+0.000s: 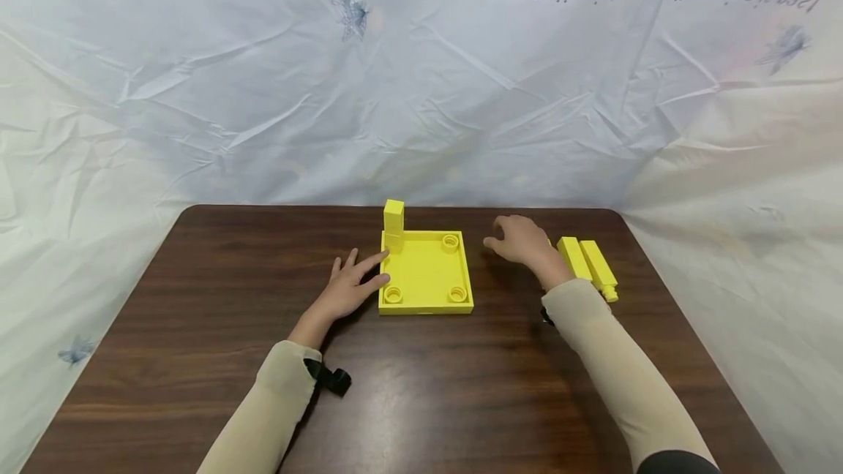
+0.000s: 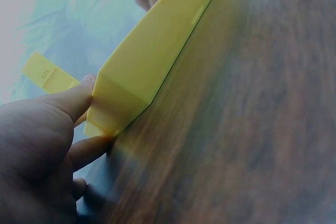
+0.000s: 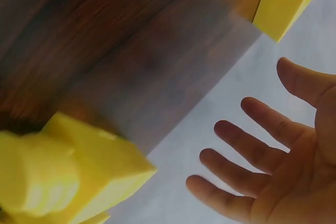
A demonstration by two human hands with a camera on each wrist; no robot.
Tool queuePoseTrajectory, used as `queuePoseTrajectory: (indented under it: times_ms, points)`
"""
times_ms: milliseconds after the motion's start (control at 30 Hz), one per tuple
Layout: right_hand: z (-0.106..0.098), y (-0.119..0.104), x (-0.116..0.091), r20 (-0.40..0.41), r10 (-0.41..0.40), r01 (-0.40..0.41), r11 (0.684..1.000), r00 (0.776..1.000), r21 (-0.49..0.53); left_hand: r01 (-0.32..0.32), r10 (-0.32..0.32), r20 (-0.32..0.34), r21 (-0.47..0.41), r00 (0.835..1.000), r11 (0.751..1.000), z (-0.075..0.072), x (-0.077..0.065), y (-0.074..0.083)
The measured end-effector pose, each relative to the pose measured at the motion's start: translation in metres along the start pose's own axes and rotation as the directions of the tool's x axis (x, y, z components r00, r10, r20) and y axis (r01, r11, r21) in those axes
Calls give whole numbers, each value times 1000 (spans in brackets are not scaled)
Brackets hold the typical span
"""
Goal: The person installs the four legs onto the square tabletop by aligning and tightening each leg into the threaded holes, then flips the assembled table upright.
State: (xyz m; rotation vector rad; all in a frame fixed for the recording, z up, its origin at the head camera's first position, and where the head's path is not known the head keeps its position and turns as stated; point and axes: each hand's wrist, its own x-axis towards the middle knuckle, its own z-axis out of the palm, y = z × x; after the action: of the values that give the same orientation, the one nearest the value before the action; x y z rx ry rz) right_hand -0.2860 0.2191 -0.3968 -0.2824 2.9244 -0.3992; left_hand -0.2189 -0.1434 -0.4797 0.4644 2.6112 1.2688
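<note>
A square yellow tray-like base (image 1: 426,309) lies on the table, with round sockets in three corners. At its far left corner stands a yellow square post (image 1: 394,216). My left hand (image 1: 344,294) is at the base's left side, its thumb and index finger extended against the edge; the left wrist view shows the fingertips touching the side wall (image 2: 118,98). My right hand (image 1: 525,240) hovers between the base and the loose yellow posts (image 1: 575,258) on the right. In the right wrist view its fingers (image 3: 239,142) are spread with nothing between them.
The loose posts lie side by side near the right table edge, partly hidden by my right arm; one shows a threaded round end (image 3: 50,171). A pale printed sheet (image 1: 421,93) hangs behind the dark wooden table (image 1: 408,401).
</note>
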Motion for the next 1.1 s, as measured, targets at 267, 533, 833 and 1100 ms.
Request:
queuePoseTrajectory:
  times_ms: [267, 533, 833, 1100]
  points:
    - [-5, 19, -12, 60, 35, -34, 999, 998, -4, 1, -1, -2, -6, 1000, 1000, 0, 0, -1]
    - [-5, 31, -18, 114, 24, -26, 1000, 993, 16, -2, 2, -1, 1, 1000, 1000, 1, 1, -1]
    - [-3, 31, -18, 104, 36, -39, 999, 994, 22, -9, 9, -10, 1, 1000, 1000, 1, 1, -2]
    - [-1, 38, -18, 126, 33, -42, 996, 991, 75, -2, 2, -9, 3, 1000, 1000, 2, 1, -2]
